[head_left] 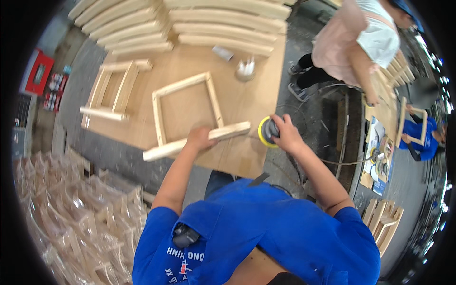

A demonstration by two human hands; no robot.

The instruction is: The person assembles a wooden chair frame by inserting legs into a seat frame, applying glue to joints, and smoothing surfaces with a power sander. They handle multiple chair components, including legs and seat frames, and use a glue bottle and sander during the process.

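Observation:
My left hand (200, 138) is closed round the near rail of a square wooden frame (186, 87). The near rail is thicker and longer than the other sides and juts out past both corners. In my right hand (288, 133) I grip a round black sander (270, 130) with a yellow pad edge. The sander is tilted on its side near the table's right edge, apart from the frame. A second wooden frame (113, 90) lies to the left on the brown-topped table (237, 154).
Stacked curved wooden slats (223, 26) fill the table's far side. A cup of white sticks (245, 70) stands near them. Plastic-wrapped wooden parts (80, 213) crowd the lower left. One person (351, 45) works at the right; another (422, 137) holds a frame. A hose (342, 163) runs right.

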